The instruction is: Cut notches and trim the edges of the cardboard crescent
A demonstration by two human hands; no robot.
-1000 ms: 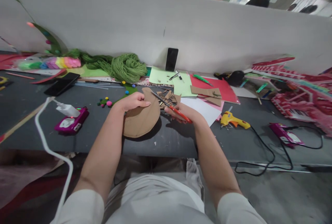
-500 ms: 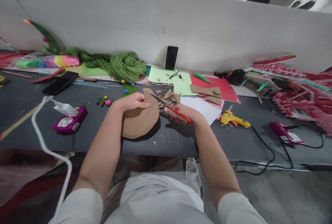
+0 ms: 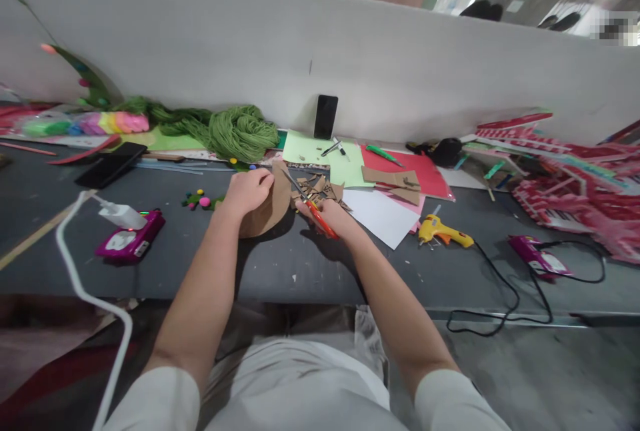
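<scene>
My left hand [image 3: 251, 191] is closed on the upper left part of a brown piece of cardboard [image 3: 274, 212] with a rounded lower edge, tilted above the grey table. In my right hand [image 3: 330, 218] is a pair of scissors [image 3: 321, 219] with red handles. Their blades point up and left and lie at the cardboard's upper right edge; how far apart they are is hard to make out. Just behind the scissors lies a pile of small cardboard scraps [image 3: 323, 190], some with dark print.
Behind are green yarn [image 3: 245, 131], an upright phone [image 3: 326, 116] and a green craft knife [image 3: 384, 154] on red paper. A yellow glue gun [image 3: 444, 231] lies right, its black cable trailing. Purple power strips [image 3: 131, 236] sit at both sides; a white cable [image 3: 80, 278] crosses the left.
Both hands have shifted left and slightly, with the scissors moving left along with the right hand. The cardboard has turned and tilted, showing less of its face. The view has shifted a little.
</scene>
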